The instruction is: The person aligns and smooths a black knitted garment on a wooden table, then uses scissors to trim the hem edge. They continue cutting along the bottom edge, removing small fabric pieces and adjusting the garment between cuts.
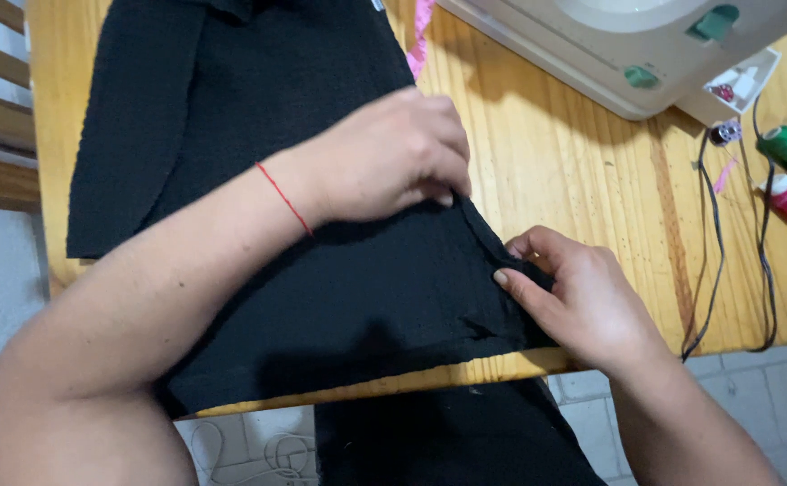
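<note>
Both hands [393,157] [573,297] pinch black fabric [321,297] edge — table [573,171].

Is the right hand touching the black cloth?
Touching. The head view shows the right hand with its thumb pressed flat onto the black cloth at its folded edge, the fingers curled against that edge.

Bright, even daylight; soft shadows; sharp focus.
</note>
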